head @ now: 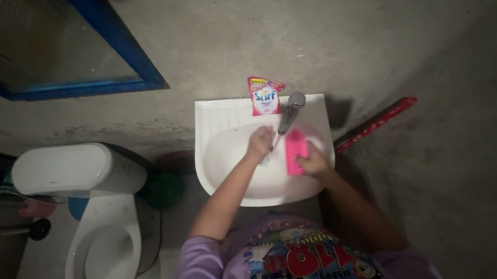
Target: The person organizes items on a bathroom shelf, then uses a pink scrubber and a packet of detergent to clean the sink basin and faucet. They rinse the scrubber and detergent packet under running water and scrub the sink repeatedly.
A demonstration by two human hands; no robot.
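A white wash basin [222,178] is fixed to the concrete wall. My left hand [259,143] is in the bowl under the metal tap [290,111], fingers curled, with nothing visible in it. Just right of the tap's spout, my right hand [313,163] holds a pink rectangular sponge or brush [296,151] over the bowl. A pink detergent sachet [265,95] stands on the basin's back ledge, to the left of the tap.
A white toilet [93,235] with its cistern stands at the left. A dark green bucket [162,189] sits between toilet and basin. A red stick [375,123] leans on the wall at the right. A blue window frame [111,56] is at upper left.
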